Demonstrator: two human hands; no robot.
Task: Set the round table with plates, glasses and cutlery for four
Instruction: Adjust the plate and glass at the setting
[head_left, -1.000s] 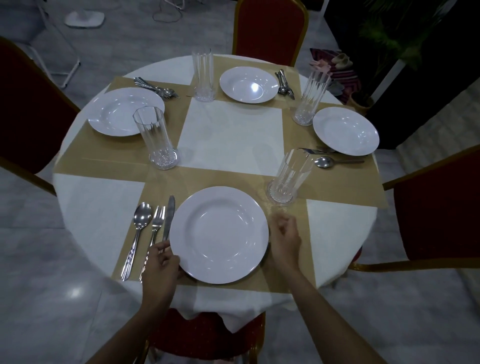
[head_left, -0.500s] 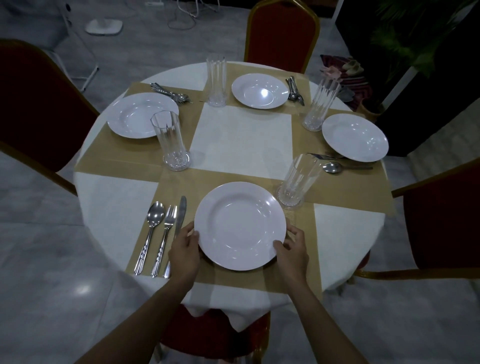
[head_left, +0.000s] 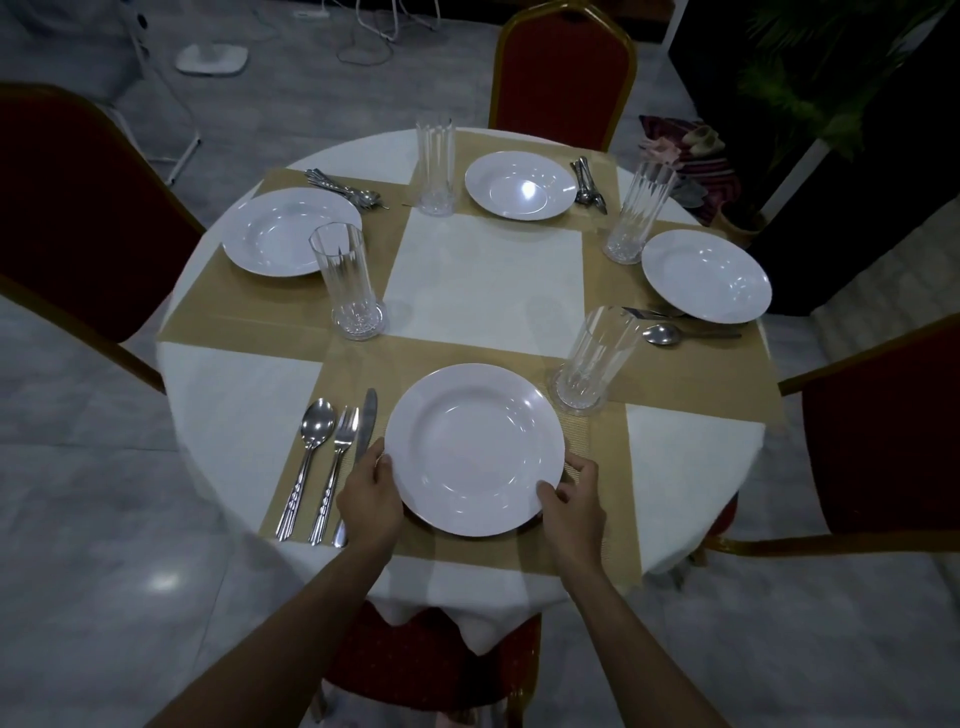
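Note:
The near white plate (head_left: 475, 449) lies on a tan placemat (head_left: 597, 525) on the round table (head_left: 234, 395). My left hand (head_left: 370, 501) grips its left rim and my right hand (head_left: 574, 501) grips its lower right rim. A spoon (head_left: 306, 462), a fork (head_left: 335, 473) and a knife (head_left: 363, 421) lie left of the plate; my left hand covers the knife's handle. A ribbed glass (head_left: 595, 358) stands at the plate's upper right. Three other places each hold a plate (head_left: 291, 231), (head_left: 520, 185), (head_left: 706, 275), a glass (head_left: 350, 286), (head_left: 435, 163), (head_left: 641, 210) and cutlery (head_left: 343, 187), (head_left: 588, 183), (head_left: 670, 327).
Red chairs with gold frames stand around the table: one at the far side (head_left: 563, 73), one at the left (head_left: 78, 218), one at the right (head_left: 883, 441), and one seat under the near edge (head_left: 431, 665). A plant (head_left: 810, 78) and a pot (head_left: 737, 218) are at the back right.
Both hands have come in from beside the plate and closed on its rim. The view has shifted so the table sits lower and nearer the middle.

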